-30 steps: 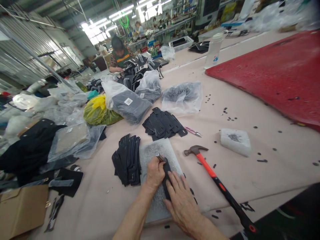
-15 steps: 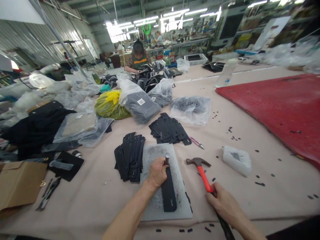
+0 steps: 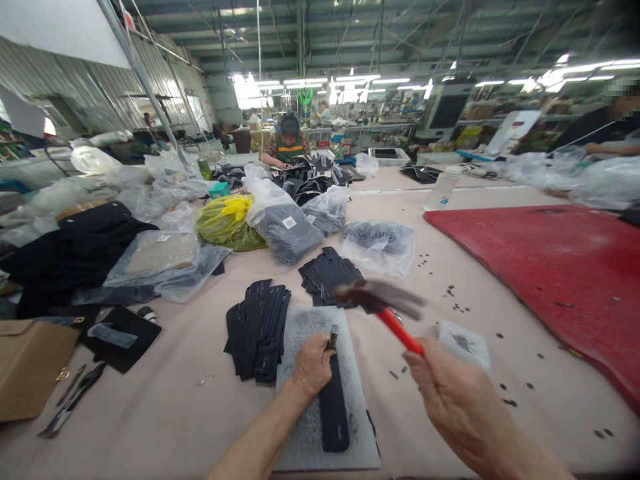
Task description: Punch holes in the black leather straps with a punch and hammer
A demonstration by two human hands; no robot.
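My left hand (image 3: 314,365) is closed around a short metal punch (image 3: 333,335), which stands upright with its top showing above my fingers. Under it lies a long black strip (image 3: 334,417) on a grey, speckled board (image 3: 293,450); the punch's lower tip is hidden by my hand. In my right hand (image 3: 445,387) is a claw hammer (image 3: 400,328) with a red handle, gripped and raised above the table to the right of the punch. Its head is blurred by motion and apart from the punch.
Stacks of black strips (image 3: 257,333) lie left of the board and behind it (image 3: 325,273). A white block (image 3: 464,343) sits at right, near small black scraps. Beyond are filled plastic bags (image 3: 285,230), a red sheet (image 3: 525,247) and a bottle (image 3: 443,189). A co-worker (image 3: 289,143) sits opposite.
My right hand has lifted the hammer off the table, up and toward the punch. The left hand still holds the punch on the strip. The camera view has tilted upward.
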